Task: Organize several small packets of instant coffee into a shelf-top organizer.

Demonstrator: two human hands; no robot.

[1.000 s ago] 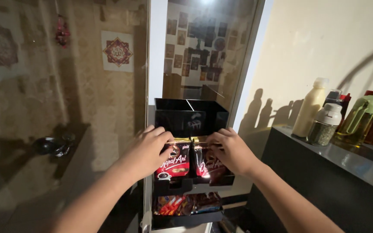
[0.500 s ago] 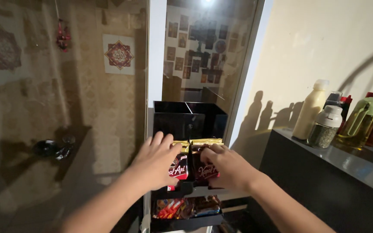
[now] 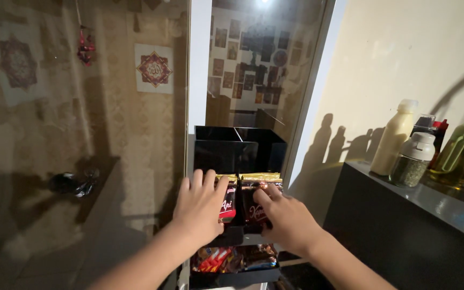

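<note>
A black tiered organizer (image 3: 239,147) stands against a glass panel. Its top tier is an open black box. The middle tier holds two stacks of dark red sachets with gold tops (image 3: 251,201). My left hand (image 3: 200,207) lies flat on the left stack, fingers spread. My right hand (image 3: 283,217) presses flat on the right stack. Neither hand grips a sachet. The bottom tier (image 3: 232,276) holds several mixed colourful sachets.
To the right, a dark counter (image 3: 436,201) carries a cream squeeze bottle (image 3: 394,137), a spice jar with a white lid (image 3: 412,161), a green-capped oil bottle (image 3: 460,153) and dark bottles. The glass (image 3: 81,134) on the left reflects wall decorations.
Both hands went from pinching the sachets' gold tops to lying flat on the stacks, sliding down and forward. The view shifted slightly.
</note>
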